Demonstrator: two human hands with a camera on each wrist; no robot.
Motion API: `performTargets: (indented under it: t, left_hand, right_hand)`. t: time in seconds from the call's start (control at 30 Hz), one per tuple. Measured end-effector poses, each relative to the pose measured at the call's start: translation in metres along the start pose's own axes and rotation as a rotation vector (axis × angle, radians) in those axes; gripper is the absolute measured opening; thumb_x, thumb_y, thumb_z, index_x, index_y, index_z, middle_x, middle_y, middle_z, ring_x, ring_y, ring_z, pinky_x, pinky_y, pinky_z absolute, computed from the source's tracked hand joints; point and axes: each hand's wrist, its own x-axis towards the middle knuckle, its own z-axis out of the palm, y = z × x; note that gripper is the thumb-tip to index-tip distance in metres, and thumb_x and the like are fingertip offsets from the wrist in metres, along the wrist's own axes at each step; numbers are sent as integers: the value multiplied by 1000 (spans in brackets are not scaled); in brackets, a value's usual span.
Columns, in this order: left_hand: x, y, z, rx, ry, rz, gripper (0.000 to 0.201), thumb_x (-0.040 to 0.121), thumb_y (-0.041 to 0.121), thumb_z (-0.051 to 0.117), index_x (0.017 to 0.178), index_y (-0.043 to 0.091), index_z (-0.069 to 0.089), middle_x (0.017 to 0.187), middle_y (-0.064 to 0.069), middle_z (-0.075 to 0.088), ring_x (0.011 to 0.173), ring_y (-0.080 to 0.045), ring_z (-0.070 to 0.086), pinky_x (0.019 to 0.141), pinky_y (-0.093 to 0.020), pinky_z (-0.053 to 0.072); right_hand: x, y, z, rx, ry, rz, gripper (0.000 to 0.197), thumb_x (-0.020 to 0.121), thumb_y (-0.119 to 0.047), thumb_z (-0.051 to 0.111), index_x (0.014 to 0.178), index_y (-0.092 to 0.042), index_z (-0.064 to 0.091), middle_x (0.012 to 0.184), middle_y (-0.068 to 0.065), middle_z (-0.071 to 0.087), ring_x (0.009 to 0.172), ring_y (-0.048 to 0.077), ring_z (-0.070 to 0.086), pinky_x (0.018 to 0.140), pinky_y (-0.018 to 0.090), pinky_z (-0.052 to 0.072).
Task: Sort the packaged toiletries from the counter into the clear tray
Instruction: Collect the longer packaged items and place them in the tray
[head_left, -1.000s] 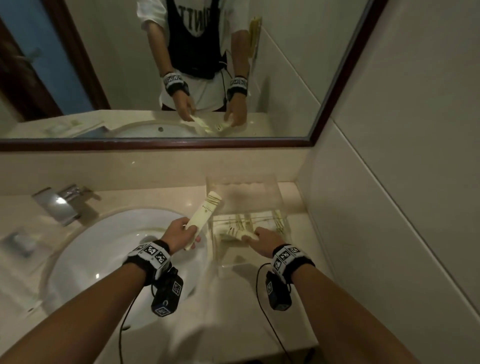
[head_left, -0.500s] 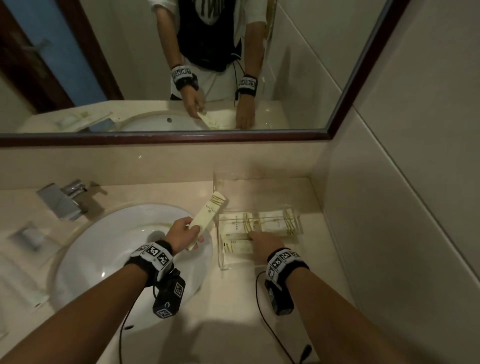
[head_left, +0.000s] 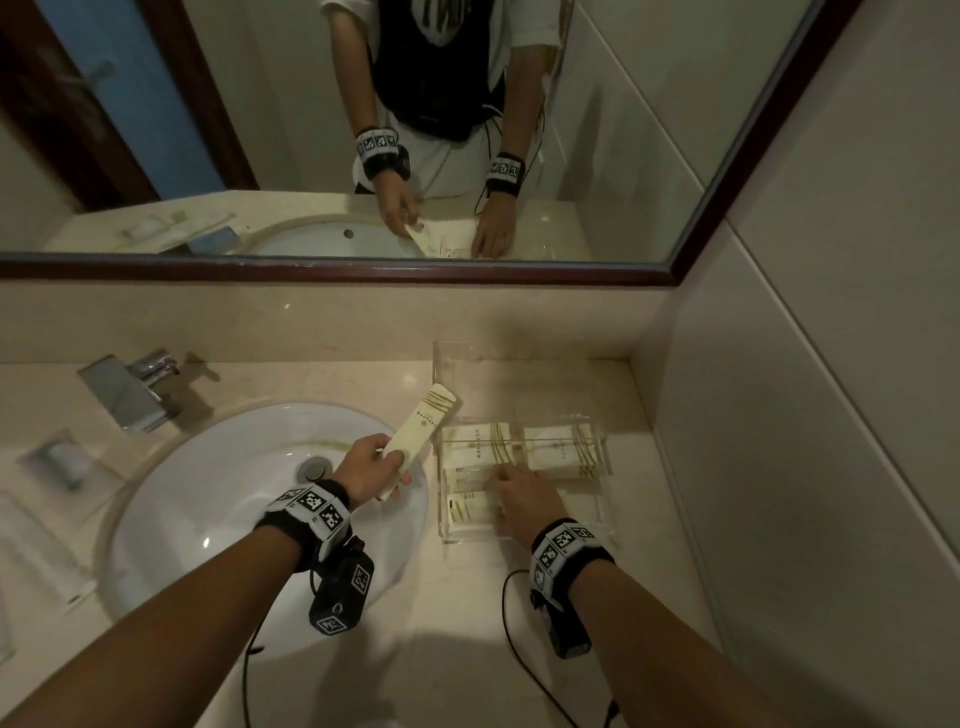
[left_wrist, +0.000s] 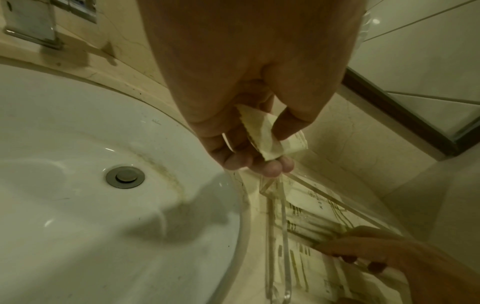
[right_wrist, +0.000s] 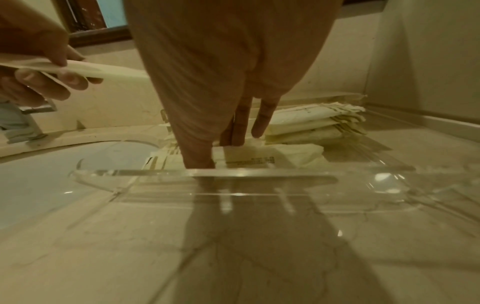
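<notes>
Left hand (head_left: 363, 464) holds long packet (head_left: 418, 443) beside clear tray (head_left: 602, 525)

Inside the clear tray (head_left: 602, 525), its right front part is bare; packets (head_left: 561, 451) fill the rear and left, and the right hand (head_left: 524, 499) lies over the left-front ones. Right of the tray a wall (head_left: 779, 415) stands near; in front of it the table (head_left: 467, 623) is open.

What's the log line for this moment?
left hand: grips long packet over sink | right hand: fingers straight on packets in tray | placing: pending
</notes>
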Motion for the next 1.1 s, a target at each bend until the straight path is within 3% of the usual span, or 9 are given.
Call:
performTargets:
  t: [0.13, 0.33, 0.47, 0.57, 0.63, 0.73, 0.9, 1.03, 1.1]
  left_hand:
    - [-2, 2, 5, -2, -4, -3, 21, 93, 7, 43, 110, -2, 52, 73, -12, 65, 49, -22, 54, 46, -26, 41]
    - [-7, -1, 6, -2, 7, 0, 22, 93, 7, 44, 110, -3, 52, 71, -11, 65, 47, -20, 54, 46, -26, 40]
    - [-11, -1, 7, 18, 14, -9, 18, 93, 7, 44, 107, 1, 53, 70, -10, 65, 48, -20, 54, 46, -26, 41]
    - [-14, -2, 9, 68, -19, -8, 13, 92, 7, 45, 101, 4, 54, 68, -8, 66, 46, -17, 55, 45, -25, 42]
    - [-14, -1, 11, 102, -49, -3, 12, 92, 6, 45, 98, 5, 56, 68, -7, 66, 47, -17, 55, 43, -22, 41]
    - [-14, 3, 20, 159, -94, 12, 13, 92, 5, 44, 95, 6, 57, 70, -7, 64, 52, -19, 54, 41, -22, 41]
    - [-6, 10, 44, 290, -177, 31, 13, 92, 11, 47, 85, 9, 58, 65, -5, 58, 54, -16, 56, 45, -25, 41]
    - [0, 14, 68, 381, -241, 69, 12, 88, 7, 52, 79, 10, 61, 60, -2, 59, 47, -9, 53, 43, -18, 43]
    - [4, 13, 79, 384, -267, 81, 14, 86, 4, 54, 78, 12, 62, 66, -5, 62, 50, -12, 55, 47, -19, 47]
  right_hand:
    - [-5, -1, -2, 10, 6, -17, 31, 85, -8, 57, 114, -14, 65, 124, 4, 57, 120, 24, 48, 98, 39, 40]
    - [-4, -5, -4, -13, 95, 27, 20, 83, 5, 55, 94, -6, 67, 104, 11, 65, 94, 31, 64, 72, 36, 52]
    - [-5, -2, -8, 11, 77, 65, 19, 88, -1, 50, 98, -7, 65, 107, 10, 65, 94, 30, 64, 72, 34, 50]
    - [-8, 2, -9, 161, 117, 173, 16, 92, -24, 53, 94, -12, 63, 100, 7, 67, 88, 25, 63, 71, 32, 46]
    - [-9, 5, -14, 242, 174, 247, 19, 93, -30, 51, 91, -14, 62, 95, 6, 68, 78, 21, 59, 69, 31, 46]
    - [-12, 13, -27, 340, 245, 344, 22, 96, -28, 47, 93, -12, 62, 92, 8, 69, 80, 24, 63, 68, 31, 49]
    - [-33, 35, -42, 448, 342, 579, 17, 93, -23, 50, 85, -12, 60, 87, 7, 64, 79, 27, 61, 62, 27, 41]
    - [-56, 55, -46, 434, 372, 661, 18, 93, -24, 50, 87, -11, 62, 86, 9, 68, 77, 29, 65, 60, 30, 48]
    - [-67, 64, -46, 429, 383, 704, 20, 93, -27, 51, 87, -12, 62, 85, 9, 69, 75, 29, 65, 61, 33, 51]
